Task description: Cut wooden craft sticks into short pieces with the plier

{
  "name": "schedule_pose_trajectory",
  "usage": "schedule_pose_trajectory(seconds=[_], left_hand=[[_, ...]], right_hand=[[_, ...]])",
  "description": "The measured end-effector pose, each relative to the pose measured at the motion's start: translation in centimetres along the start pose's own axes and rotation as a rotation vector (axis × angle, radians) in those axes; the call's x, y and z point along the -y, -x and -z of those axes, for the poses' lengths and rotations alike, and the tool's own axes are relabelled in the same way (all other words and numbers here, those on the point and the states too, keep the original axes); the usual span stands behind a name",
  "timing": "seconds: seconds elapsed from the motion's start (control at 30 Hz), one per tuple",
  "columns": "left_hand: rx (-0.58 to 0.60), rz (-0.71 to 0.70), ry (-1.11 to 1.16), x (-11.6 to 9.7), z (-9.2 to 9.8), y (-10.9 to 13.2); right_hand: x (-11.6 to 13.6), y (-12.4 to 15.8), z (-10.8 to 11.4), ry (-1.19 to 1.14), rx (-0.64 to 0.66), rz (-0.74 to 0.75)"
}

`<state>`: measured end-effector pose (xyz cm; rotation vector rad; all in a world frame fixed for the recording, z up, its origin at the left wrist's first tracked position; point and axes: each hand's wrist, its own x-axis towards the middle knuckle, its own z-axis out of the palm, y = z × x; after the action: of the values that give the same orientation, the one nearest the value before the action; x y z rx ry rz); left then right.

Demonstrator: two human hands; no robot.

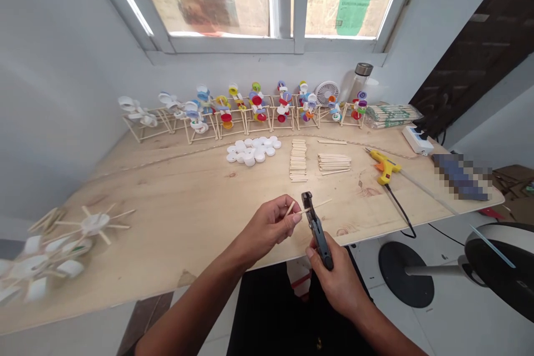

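My left hand (271, 226) is closed, pinching a thin wooden stick (317, 205) over the near edge of the wooden table (167, 206). My right hand (336, 281) grips the dark handles of a pair of cutting pliers (316, 228). The jaws of the pliers are at the stick, just right of my left fingertips. The stick's free end points right and slightly up.
Stacks of cut sticks (298, 159) and longer sticks (334, 162) lie mid-table beside white bottle caps (252, 149). A yellow glue gun (384, 167) lies to the right, near a power strip (418, 139). Cap-and-stick models (250, 108) line the back. Spoked wheels (94, 223) sit at left. A fan (496, 258) stands at right.
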<state>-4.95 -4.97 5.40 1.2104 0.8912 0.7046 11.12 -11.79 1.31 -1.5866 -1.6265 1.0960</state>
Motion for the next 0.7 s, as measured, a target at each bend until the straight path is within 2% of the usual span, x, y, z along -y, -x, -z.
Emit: schedule_pose_trajectory(seconds=[0.3, 0.7], left_hand=[[-0.031, -0.082, -0.285, -0.6, 0.7, -0.2], [-0.093, -0.135, -0.414, 0.0, 1.1, -0.8]], right_hand=[[0.2, -0.5, 0.0, 0.032, -0.003, -0.005], [0.5, -1.4, 0.0, 0.096, 0.013, 0.001]])
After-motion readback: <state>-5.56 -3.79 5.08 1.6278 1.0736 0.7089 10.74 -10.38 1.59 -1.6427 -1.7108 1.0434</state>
